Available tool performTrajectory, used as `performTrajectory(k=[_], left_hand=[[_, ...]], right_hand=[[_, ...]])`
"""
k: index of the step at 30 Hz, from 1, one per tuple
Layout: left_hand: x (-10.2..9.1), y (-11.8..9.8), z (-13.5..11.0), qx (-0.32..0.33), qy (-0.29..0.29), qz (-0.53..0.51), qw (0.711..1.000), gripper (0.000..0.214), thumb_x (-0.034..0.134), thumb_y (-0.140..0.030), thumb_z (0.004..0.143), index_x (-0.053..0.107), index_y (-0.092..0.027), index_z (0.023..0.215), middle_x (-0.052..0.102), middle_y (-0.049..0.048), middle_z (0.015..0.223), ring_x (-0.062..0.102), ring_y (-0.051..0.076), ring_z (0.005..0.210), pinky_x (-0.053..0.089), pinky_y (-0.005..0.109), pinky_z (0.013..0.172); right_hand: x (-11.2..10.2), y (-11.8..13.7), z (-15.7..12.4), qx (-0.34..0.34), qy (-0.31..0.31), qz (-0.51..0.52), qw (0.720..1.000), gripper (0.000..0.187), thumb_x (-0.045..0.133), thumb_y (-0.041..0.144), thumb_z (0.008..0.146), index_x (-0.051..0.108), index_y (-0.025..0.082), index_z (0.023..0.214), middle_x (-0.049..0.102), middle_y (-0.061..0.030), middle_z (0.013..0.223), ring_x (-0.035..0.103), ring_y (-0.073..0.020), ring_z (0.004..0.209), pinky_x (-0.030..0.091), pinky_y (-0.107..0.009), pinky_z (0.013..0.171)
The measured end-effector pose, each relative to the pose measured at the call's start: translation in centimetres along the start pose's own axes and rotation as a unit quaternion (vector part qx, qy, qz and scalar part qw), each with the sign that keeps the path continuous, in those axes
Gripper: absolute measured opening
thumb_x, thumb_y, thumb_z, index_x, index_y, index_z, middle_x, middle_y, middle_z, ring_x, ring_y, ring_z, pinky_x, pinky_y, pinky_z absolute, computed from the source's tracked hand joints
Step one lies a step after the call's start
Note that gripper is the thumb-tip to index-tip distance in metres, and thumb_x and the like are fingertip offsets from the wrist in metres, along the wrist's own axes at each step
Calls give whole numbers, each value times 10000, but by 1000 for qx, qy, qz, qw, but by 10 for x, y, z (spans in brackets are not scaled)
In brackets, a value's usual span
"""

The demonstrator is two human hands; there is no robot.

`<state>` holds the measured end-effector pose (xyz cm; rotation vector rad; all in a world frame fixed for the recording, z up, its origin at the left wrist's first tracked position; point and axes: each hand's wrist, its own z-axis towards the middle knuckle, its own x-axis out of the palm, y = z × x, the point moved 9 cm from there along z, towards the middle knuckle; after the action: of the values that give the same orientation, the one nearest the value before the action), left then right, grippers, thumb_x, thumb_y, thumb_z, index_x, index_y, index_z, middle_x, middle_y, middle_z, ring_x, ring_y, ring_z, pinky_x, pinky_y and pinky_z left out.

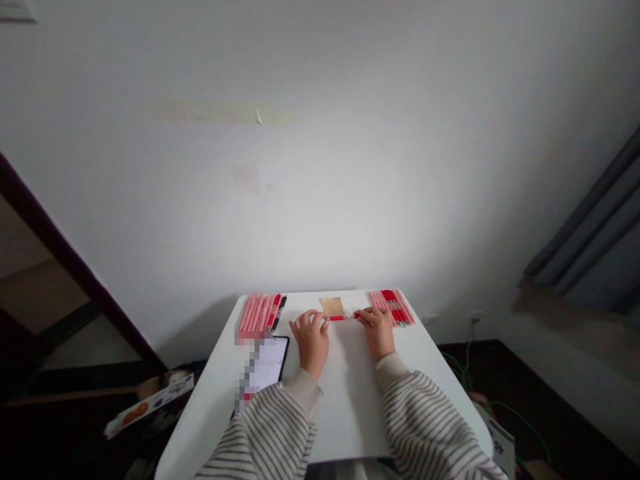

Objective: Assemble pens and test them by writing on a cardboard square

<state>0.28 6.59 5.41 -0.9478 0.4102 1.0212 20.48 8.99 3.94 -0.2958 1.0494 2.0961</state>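
White wall (350, 200) fills most of the view, with a pale yellowish strip of tape across its upper left part. Against its foot stands a white table (350, 413) with rounded corners, its near edge at the wearer's body. At far right hangs a grey curtain (590, 227), and at left a dark red frame (75, 263) slants down toward the floor. Two striped sleeves (273, 427) with plain beige cuffs reach in from the near side. On the left of the table, beside the left sleeve, lies a phone (270, 360), its screen lit and partly pixelated. The left hand (311, 339) and the right hand (379, 330) face each other near the table's far edge. At far left sits a row of pens (256, 313), mostly pink, with red and black ones on its right side; at far right, partly behind the right hand, a second set (393, 307) mixes pink and red. Between them, just beyond the fingers, is a tan paper square (332, 306). Smallest is the slim pen (337, 318), red with a paler stretch, lying crosswise between the hands: left fingertips closed on its left end, right fingertips closed on its dark right end; whether it touches the table I cannot tell
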Motion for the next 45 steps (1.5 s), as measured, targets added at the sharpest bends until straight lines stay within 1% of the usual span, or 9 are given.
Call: performTrajectory(k=[3, 7, 13, 26, 32, 36, 38, 42, 45], left_hand=[[1, 2, 0, -8, 6, 5, 1000, 180, 503, -253, 853, 660, -257, 940, 617, 61, 1087, 502, 233, 1060, 310, 484, 977], [3, 4, 2, -9, 6, 16, 1000, 202, 472, -290, 875, 667, -243, 896, 624, 63, 1066, 508, 228, 1030, 310, 476, 969], [1, 4, 2, 4, -17, 33, 999, 292, 406, -318, 905, 672, -213, 846, 638, 74, 1051, 525, 218, 997, 324, 444, 937], [-1, 7, 2, -10, -35, 30, 999, 297, 380, -289, 912, 652, -180, 860, 635, 89, 1044, 522, 213, 995, 322, 444, 946], [-3, 9, 3, -12, -38, 46, 998, 292, 360, -272, 916, 629, -162, 879, 627, 96, 1024, 511, 220, 986, 336, 432, 925], [-10, 6, 2, -16, -40, 77, 996, 274, 363, -241, 902, 619, -157, 855, 611, 102, 1014, 496, 227, 962, 337, 444, 925], [-13, 3, 1, -17, -39, 100, 994, 261, 369, -219, 889, 618, -150, 852, 595, 113, 1032, 481, 237, 993, 324, 460, 949], [-18, -3, -1, -10, -36, 136, 990, 208, 418, -172, 825, 623, -140, 813, 573, 128, 1047, 461, 256, 1013, 305, 493, 976], [-20, -5, -1, -9, -37, 147, 988, 189, 459, -188, 786, 640, -136, 794, 563, 135, 1067, 444, 273, 1047, 292, 511, 995]], right_hand=[[0, 1, 0, 1, 1, 3, 1000, 278, 498, 356, 900, 763, 284, 858, 693, -59, 854, 451, -244, 909, 346, -377, 826], [0, 3, 0, 1, 6, 6, 1000, 301, 486, 372, 903, 765, 271, 856, 692, -67, 851, 447, -246, 901, 343, -380, 828], [-1, 3, 0, 0, 5, 5, 1000, 279, 501, 372, 896, 762, 281, 859, 693, -67, 855, 456, -247, 906, 349, -380, 812], [-2, -1, 0, 3, -10, -3, 1000, 283, 501, 372, 892, 763, 273, 849, 685, -66, 842, 456, -244, 903, 347, -393, 825], [-3, 0, 0, 8, -13, -4, 1000, 328, 479, 395, 894, 769, 250, 842, 667, -89, 832, 468, -251, 897, 344, -404, 824], [-5, 1, 1, 12, -18, 0, 1000, 325, 479, 405, 896, 766, 264, 836, 677, -83, 825, 460, -253, 892, 348, -402, 816], [-5, 1, 1, 12, -17, 3, 1000, 326, 477, 407, 899, 765, 264, 840, 682, -80, 830, 456, -253, 885, 344, -398, 815], [-5, 1, 0, 13, -14, 0, 1000, 338, 467, 423, 900, 762, 265, 852, 683, -78, 843, 453, -253, 875, 331, -393, 808], [-6, 0, 0, 15, -15, 2, 1000, 347, 461, 439, 901, 761, 271, 853, 685, -72, 843, 447, -251, 875, 326, -386, 805]])
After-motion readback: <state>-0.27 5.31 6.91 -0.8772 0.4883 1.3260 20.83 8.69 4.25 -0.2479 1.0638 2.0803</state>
